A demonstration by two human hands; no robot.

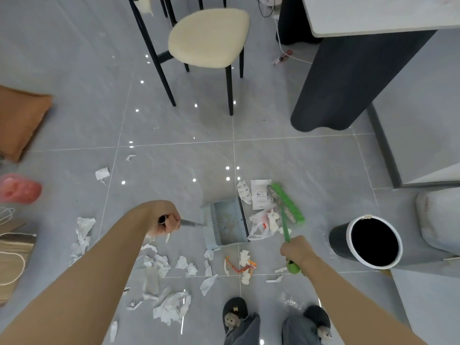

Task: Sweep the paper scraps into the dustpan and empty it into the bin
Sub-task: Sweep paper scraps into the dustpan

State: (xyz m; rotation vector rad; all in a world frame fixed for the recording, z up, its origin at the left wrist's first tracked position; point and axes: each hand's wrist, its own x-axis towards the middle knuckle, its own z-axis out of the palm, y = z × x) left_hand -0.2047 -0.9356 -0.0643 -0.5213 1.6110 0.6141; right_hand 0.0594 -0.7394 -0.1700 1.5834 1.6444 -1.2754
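Note:
My left hand point(167, 221) grips the metal handle of a pale blue dustpan point(225, 224) that sits on the grey tiled floor, mouth facing right. My right hand point(295, 251) grips the green handle of a small broom point(287, 206), whose green head lies just right of the pan's mouth. A heap of paper and plastic scraps point(262, 220) sits between broom head and pan. Several more white paper scraps point(171, 305) lie scattered on the floor near my feet and to the left. The black bin point(341, 241) with a white rim stands open to the right.
A cream-seated chair point(209, 38) with black legs stands ahead, a dark table base point(348, 83) at upper right. An orange cushion point(20, 120) and a pink object point(20, 189) lie at the left edge. My slippered feet point(235, 312) are at the bottom.

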